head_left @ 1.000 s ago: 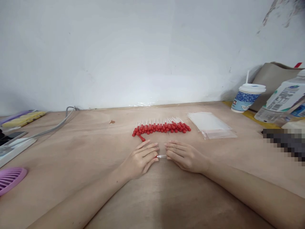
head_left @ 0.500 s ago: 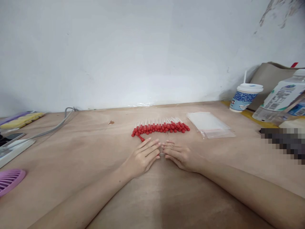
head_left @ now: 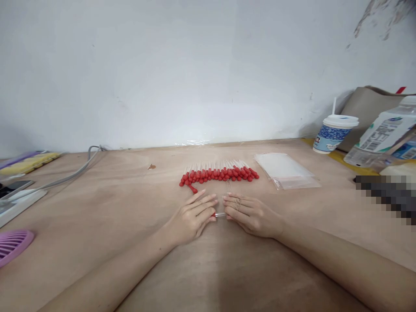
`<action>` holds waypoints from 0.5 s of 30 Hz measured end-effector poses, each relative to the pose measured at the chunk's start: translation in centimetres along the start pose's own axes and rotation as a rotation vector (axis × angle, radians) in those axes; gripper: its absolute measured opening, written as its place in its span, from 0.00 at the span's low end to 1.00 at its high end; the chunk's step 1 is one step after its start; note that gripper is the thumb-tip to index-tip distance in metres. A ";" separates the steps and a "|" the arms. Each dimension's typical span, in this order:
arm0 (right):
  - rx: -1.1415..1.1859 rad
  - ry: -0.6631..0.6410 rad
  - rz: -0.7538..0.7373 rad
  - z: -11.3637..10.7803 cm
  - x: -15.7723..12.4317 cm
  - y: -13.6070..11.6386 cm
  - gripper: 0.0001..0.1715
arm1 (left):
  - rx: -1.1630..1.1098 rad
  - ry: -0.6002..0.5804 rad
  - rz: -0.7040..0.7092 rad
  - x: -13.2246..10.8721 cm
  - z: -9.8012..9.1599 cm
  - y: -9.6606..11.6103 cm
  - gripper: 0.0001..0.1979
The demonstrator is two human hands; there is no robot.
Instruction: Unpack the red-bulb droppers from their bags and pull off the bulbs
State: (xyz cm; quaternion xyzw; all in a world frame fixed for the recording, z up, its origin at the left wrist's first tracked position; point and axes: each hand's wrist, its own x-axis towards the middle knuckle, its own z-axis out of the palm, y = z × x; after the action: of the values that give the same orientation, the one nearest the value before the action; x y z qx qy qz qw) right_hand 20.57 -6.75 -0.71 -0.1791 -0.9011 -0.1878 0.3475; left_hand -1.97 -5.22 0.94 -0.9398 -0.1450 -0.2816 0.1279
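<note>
Between my hands lies a dropper [head_left: 220,214] with a clear thin tube and a red bulb end. My left hand [head_left: 196,214] is closed on the red end, its fingers together and mostly covering it. The fingers of my right hand [head_left: 245,212] press together over the other end of the clear tube, which they hide. Just beyond my hands, a row of red-bulbed droppers [head_left: 224,174] lies side by side, clear tubes pointing at the wall. One loose dropper bulb [head_left: 192,188] sticks out toward my left fingertips.
Clear plastic bags [head_left: 289,171] lie right of the row. At the far right stand a blue-white cup [head_left: 334,136] with a straw, a plastic bottle [head_left: 378,134] and a grey bag [head_left: 360,104]. On the left are a cable [head_left: 71,175] and a pink slatted object [head_left: 16,245].
My hands have moved slightly apart and toward me. More of the clear tube and its red end shows between them. The row of droppers has stayed put.
</note>
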 end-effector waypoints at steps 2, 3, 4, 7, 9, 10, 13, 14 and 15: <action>-0.003 0.002 -0.014 -0.1 -0.1 0.0 0.10 | 0.008 0.016 0.010 0.0 -0.1 0.1 0.05; -0.004 0.001 -0.018 -0.1 -0.1 0.0 0.11 | 0.015 0.023 0.016 0.0 -0.1 0.2 0.05; -0.002 -0.001 -0.022 -0.1 -0.2 0.0 0.11 | 0.021 0.030 0.022 -0.1 -0.1 0.2 0.05; 0.003 0.011 -0.018 -0.1 -0.6 0.3 0.11 | 0.032 0.048 0.006 -0.6 -0.3 -0.3 0.05; -0.005 0.031 0.046 0.0 -1.0 0.7 0.11 | 0.056 0.075 -0.061 -1.3 -0.4 -1.1 0.05; -0.015 0.039 0.112 0.0 -1.2 0.9 0.11 | 0.082 0.107 -0.122 -1.7 -0.4 -1.6 0.05; -0.086 0.031 0.348 0.2 -1.7 1.7 0.11 | 0.150 0.174 -0.368 -2.7 -0.4 -3.3 0.07; -0.117 0.024 0.413 0.3 -1.7 1.8 0.12 | 0.156 0.176 -0.443 -2.9 -0.4 -3.8 0.08; -0.142 0.018 0.464 0.3 -1.8 2.0 0.13 | 0.154 0.170 -0.503 -3.1 -0.4 -4.1 0.09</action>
State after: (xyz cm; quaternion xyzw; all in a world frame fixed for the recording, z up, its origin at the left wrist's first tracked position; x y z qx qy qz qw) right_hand 22.49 -5.22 -1.73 -0.4036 -0.8171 -0.1672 0.3761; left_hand -6.01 -2.13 0.15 -0.8349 -0.3834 -0.3706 0.1366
